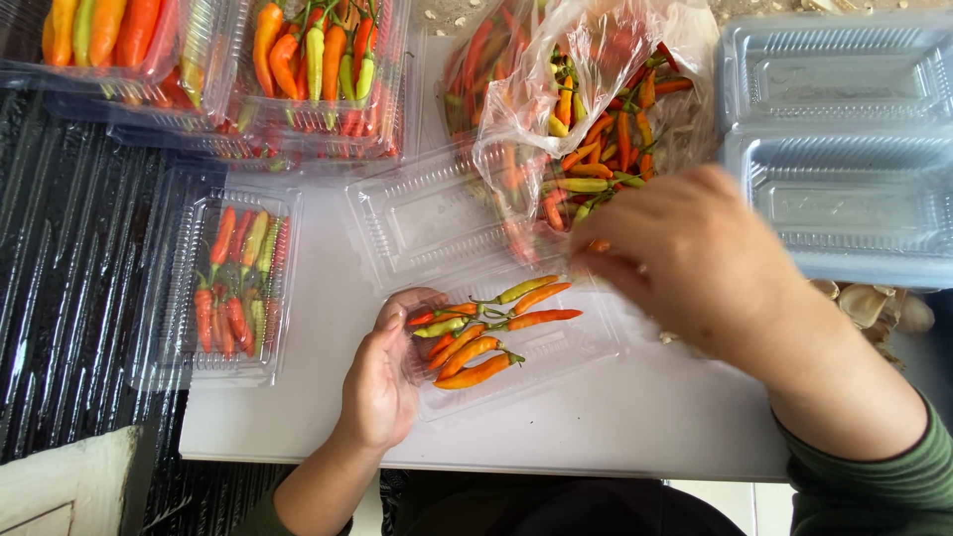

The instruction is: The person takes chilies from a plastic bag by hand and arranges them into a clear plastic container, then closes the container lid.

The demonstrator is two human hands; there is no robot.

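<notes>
While the left hand (382, 382) steadies the open clear tray (516, 352) near the table's front edge, chilies (486, 333) lie crosswise; the right hand (685, 258), grip unreadable, is at the chili bag (586, 109) behind.

Left hand (379, 382) sits low with its wrist coming up from the bottom edge, fingers curled loosely and thumb pointing up, while the right hand (680, 260) reaches in from the right, knuckles up, fingertips pinched together, a green sleeve on the forearm.

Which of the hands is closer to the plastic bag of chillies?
Right. The right hand reaches to the mouth of the plastic bag; the left hand is lower, at the open tray of chillies.
</notes>
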